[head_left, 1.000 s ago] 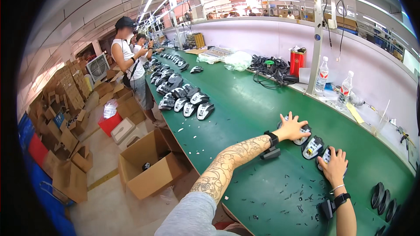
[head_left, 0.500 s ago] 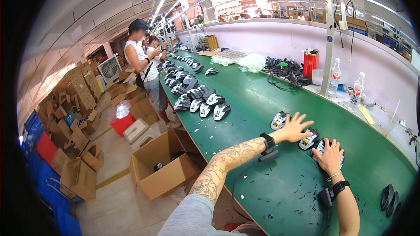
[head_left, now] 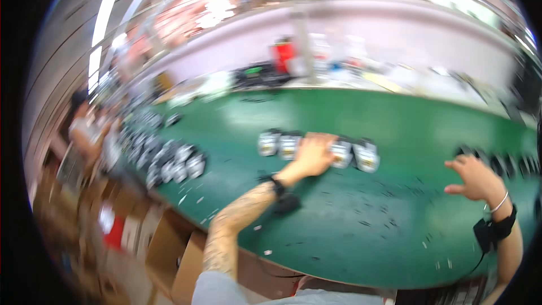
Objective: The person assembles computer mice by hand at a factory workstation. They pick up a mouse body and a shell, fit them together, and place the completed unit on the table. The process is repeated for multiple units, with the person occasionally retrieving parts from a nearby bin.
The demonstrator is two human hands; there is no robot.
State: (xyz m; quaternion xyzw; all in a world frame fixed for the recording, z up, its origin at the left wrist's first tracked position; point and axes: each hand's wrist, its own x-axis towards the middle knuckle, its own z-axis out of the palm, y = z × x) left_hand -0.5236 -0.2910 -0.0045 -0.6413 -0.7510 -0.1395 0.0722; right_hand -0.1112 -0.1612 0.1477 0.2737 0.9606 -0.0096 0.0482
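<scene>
Several partly assembled computer mice with dark tops and pale inner parts stand in a short row on the green bench, among them a mouse (head_left: 269, 142) at the left end and a mouse (head_left: 366, 156) at the right end. My left hand (head_left: 316, 155) lies palm down over the middle of this row, beside a mouse (head_left: 341, 153); what is under the palm is hidden. My right hand (head_left: 474, 176) is open over the right side of the bench, thumb and fingers apart, close to several dark curved covers (head_left: 497, 165). Motion blurs the picture.
Many more mice (head_left: 169, 161) crowd the bench's left part. Small dark bits (head_left: 389, 209) are scattered before me. Dark cables (head_left: 257, 76), a red can (head_left: 284, 55) and bottles (head_left: 320, 55) stand along the back. Cardboard boxes (head_left: 169, 243) and people (head_left: 90, 130) are at left.
My view has swung right. My right hand has left the mouse it was on and moved right to the dark covers. My left hand has come down over the row.
</scene>
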